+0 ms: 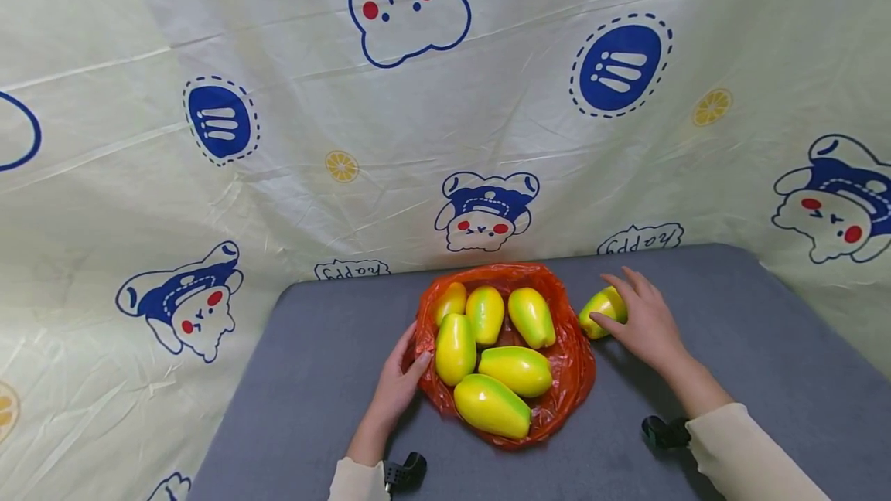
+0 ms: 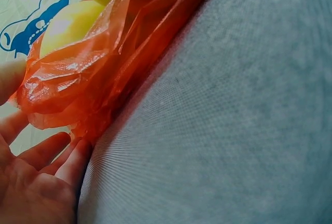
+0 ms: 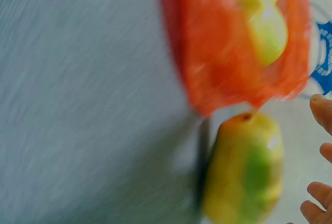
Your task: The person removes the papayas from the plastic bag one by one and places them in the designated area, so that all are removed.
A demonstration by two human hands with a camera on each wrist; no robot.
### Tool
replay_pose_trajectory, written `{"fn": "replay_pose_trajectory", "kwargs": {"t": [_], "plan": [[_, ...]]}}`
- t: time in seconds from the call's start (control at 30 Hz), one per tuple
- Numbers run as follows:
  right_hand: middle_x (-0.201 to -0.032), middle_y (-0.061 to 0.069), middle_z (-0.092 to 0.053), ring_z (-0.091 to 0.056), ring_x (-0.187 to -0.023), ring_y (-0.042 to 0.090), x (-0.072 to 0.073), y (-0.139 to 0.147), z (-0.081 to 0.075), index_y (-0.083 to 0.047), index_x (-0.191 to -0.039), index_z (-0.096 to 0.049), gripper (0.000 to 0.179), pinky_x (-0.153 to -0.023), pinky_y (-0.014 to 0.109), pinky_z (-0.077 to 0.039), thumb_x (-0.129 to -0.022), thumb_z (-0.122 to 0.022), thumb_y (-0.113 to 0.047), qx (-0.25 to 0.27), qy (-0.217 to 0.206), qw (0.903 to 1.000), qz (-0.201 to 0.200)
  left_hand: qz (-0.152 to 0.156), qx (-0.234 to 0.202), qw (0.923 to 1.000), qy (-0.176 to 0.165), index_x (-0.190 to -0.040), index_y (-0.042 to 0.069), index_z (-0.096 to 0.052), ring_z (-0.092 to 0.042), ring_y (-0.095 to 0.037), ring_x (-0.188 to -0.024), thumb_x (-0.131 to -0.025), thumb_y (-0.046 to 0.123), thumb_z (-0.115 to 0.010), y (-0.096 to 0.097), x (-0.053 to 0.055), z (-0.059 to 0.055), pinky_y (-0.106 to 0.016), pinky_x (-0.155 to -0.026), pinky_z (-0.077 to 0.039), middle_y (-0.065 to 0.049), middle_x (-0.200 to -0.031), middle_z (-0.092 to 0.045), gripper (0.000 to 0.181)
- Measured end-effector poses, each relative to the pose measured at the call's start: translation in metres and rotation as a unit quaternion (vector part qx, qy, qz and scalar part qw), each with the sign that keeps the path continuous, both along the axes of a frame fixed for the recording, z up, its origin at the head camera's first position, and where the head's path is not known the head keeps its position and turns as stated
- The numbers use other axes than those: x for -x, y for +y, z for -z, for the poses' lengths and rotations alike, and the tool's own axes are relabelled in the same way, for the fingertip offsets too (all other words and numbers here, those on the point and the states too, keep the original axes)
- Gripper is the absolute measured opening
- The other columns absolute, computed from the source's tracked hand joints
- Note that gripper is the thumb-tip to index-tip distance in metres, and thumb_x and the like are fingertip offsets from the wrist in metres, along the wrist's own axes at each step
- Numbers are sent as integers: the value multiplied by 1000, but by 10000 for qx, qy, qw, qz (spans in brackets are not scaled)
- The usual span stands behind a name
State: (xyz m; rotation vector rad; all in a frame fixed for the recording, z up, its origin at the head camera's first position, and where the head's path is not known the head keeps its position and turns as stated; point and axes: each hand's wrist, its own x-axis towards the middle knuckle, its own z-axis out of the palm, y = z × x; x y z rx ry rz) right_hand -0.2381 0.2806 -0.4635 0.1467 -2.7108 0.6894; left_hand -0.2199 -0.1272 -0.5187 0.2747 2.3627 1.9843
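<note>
A red plastic bag [image 1: 574,366], its mouth spread wide, stands on the grey table with several yellow-green papayas [image 1: 455,350] inside. At the bag's left side is my left hand [image 1: 398,381], its fingers relaxed and touching the plastic, thumb near the rim. In the left wrist view those fingers [image 2: 45,151] lie along the bag's lower side. One more papaya [image 1: 600,313] lies outside, just right of the bag, its brown stem end toward it in the right wrist view. Over this fruit my right hand [image 1: 649,319] spreads its fingers, which appear apart from it in the right wrist view.
The grey cloth-covered table [image 1: 334,377] reaches back to a pale printed curtain [image 1: 292,207] with blue cartoon figures and orange slices. A small black camera [image 1: 664,433] is strapped at the right wrist, and another camera [image 1: 406,472] at the left.
</note>
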Motion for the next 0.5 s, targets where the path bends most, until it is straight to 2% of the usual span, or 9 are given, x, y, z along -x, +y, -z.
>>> {"fn": "replay_pose_trajectory", "kwargs": {"t": [0.17,0.23,0.4,0.5], "plan": [[-158,27,-30,-30,-138,54,-11,-27,-24,-11,-146,-46,70,-101,79,-32,-87,-76,-34,48,-43,9994,-348,-20,27,10000,-41,-156,25,-34,-45,-33,-139,-100,29,-60,-1,-1,0,-54,-116,-38,-11,-157,-42,62],[-160,24,-28,-29,-140,51,-17,-42,-33,-13,-148,-45,71,-101,78,-34,-88,-76,-34,261,-165,9974,-651,-22,38,10000,-63,-156,24,-34,-44,-33,-140,-100,29,-60,-1,-1,0,-54,-117,-37,-11,-158,-41,63],[-162,19,-26,-31,-143,46,-28,-73,-45,-17,-150,-44,70,-103,74,-37,-89,-74,-34,759,-530,9832,-1570,-17,65,10000,-37,-156,23,-33,-45,-32,-140,-100,29,-60,0,0,0,-54,-117,-37,-11,-158,-41,63],[-162,16,-28,-33,-143,45,-35,-87,-46,-20,-149,-45,69,-104,73,-38,-89,-75,-35,753,-677,9754,-1960,-20,81,10000,-23,-156,23,-33,-45,-33,-140,-100,29,-60,0,1,0,-54,-117,-37,-11,-158,-41,63]]}}
